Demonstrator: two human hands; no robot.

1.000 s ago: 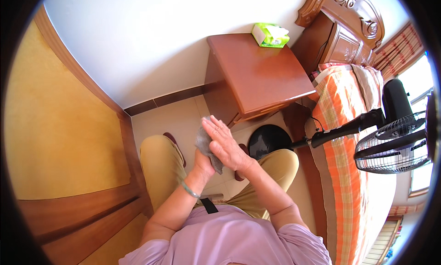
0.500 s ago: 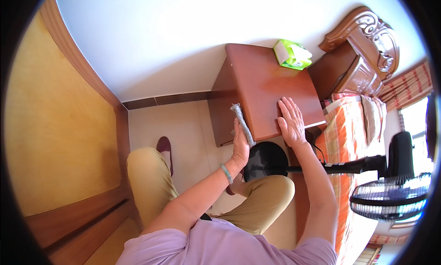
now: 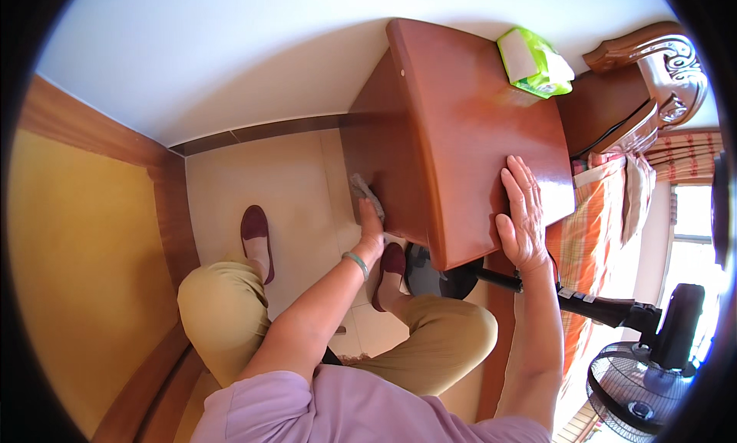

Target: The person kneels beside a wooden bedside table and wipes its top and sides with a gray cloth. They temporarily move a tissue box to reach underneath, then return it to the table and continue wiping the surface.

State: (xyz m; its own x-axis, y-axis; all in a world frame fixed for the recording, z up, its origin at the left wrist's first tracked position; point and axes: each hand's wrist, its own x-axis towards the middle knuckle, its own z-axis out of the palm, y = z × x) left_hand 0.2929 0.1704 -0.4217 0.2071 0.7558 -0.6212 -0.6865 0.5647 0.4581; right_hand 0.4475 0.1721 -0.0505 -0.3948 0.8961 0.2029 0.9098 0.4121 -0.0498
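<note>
A reddish-brown wooden nightstand (image 3: 476, 136) stands in front of me against the white wall. My left hand (image 3: 371, 226), below a pale green bangle, presses a grey cloth (image 3: 367, 196) to the lower part of the nightstand's left side panel. Its fingers are partly hidden by the cloth and the turn of the hand. My right hand (image 3: 523, 216) lies flat on the nightstand's top near its front right corner, fingers stretched out and holding nothing.
A green tissue pack (image 3: 533, 63) sits at the top's back edge. Right of the nightstand are a bed with orange plaid bedding (image 3: 595, 220) and a carved headboard (image 3: 675, 82). A black standing fan (image 3: 641, 389) reaches across at right; a yellow wooden panel (image 3: 84, 266) stands at left.
My left hand has moved with the cloth from the top's left edge down onto the side panel. My right hand stays flat on the top. The view has leaned closer.
</note>
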